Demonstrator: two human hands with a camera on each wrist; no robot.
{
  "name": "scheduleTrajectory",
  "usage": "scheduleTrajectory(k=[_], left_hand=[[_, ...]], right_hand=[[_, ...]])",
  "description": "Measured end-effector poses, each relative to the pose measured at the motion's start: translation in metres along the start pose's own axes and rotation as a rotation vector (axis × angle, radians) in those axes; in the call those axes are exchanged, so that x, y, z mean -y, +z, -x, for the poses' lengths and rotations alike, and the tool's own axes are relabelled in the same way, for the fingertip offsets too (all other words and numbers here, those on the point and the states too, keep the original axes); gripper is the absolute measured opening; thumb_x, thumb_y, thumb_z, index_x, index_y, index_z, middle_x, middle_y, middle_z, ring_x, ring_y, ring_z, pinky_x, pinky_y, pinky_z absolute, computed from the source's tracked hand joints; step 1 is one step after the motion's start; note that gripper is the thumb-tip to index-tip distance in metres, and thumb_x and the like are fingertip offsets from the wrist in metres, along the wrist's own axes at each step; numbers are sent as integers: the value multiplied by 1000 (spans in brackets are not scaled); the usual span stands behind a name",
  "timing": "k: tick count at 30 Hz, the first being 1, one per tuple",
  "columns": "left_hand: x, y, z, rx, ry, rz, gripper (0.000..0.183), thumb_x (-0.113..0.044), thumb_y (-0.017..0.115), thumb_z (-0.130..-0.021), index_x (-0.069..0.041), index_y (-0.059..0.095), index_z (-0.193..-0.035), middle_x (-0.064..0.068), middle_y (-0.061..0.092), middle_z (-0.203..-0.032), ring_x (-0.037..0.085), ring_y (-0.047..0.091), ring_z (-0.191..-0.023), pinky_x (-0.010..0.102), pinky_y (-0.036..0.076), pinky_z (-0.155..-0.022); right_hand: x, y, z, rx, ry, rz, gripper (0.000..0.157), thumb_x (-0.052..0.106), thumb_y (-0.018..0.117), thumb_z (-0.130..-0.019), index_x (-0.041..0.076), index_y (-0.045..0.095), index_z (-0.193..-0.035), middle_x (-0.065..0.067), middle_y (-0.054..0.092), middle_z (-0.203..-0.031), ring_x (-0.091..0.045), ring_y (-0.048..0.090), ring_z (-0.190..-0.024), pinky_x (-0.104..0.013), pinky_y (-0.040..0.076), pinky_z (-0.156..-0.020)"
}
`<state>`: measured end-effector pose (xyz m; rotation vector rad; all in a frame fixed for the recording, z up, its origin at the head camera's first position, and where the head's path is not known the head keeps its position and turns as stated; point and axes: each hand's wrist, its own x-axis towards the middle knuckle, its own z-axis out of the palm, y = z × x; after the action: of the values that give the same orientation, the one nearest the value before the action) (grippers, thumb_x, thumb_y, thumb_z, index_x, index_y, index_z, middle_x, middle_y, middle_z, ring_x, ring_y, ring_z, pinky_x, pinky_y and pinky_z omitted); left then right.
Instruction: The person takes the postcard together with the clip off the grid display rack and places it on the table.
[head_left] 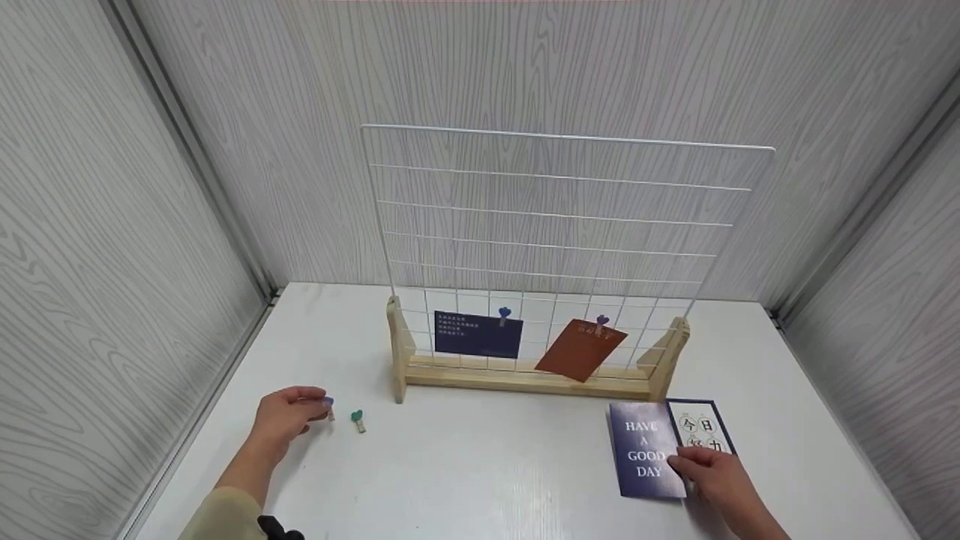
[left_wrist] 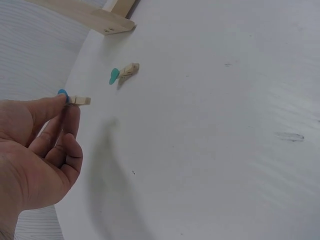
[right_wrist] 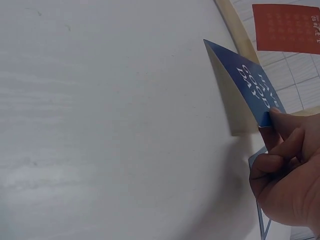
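My left hand [head_left: 286,416] pinches a small wooden clothespin [left_wrist: 79,101] by its end with a blue heart. A second clothespin [head_left: 359,422], topped with a green heart, lies on the table just right of that hand. At the right, my right hand [head_left: 716,480] pinches the edge of a dark blue card [head_left: 646,450] lettered "HAVE A GOOD DAY" between thumb and fingers. The right wrist view shows this card tilted up off the table. Partly under it and the hand lies a white card [head_left: 703,421] with a blue border and Chinese characters.
A white wire grid [head_left: 570,180] stands upright on a wooden base [head_left: 517,382] at the back. Clipped to it are a navy card [head_left: 476,336] and a slanted reddish-brown card [head_left: 581,350], each under a heart clothespin. Wood-grain panels [head_left: 112,225] enclose the white table [head_left: 465,465].
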<state>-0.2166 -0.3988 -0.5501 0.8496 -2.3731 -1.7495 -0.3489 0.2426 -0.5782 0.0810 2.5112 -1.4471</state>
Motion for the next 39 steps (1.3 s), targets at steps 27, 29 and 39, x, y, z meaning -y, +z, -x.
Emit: scheduleTrajectory(k=[27,29,39], left_hand=[[14,14,-5,-32,-21,3,34,-3,73,-98,11,66,-128,19,74,-114,17,72,-92,26,59,-81],[17,13,-7,-34,-19,3,33,-3,72,-98,11,65,-127,18,74,-113,16,72,-91,25,58,-79],[23,12,-11,-32,-23,69,34,-2,73,-98,13,64,-127,11,77,-102,15,73,-85,24,58,-74]], right_hand=[[-3,2,5,20,34,100,29,20,79,-95,-4,78,-113,-3,70,-84,-20,56,-73,-28,43,-57],[-2,2,5,14,30,106,29,20,79,-95,-3,79,-112,-4,70,-85,-20,56,-73,-28,43,-58],[-1,2,4,22,24,138,31,22,79,-96,-4,79,-113,-7,74,-95,-20,57,-81,-30,44,-66]])
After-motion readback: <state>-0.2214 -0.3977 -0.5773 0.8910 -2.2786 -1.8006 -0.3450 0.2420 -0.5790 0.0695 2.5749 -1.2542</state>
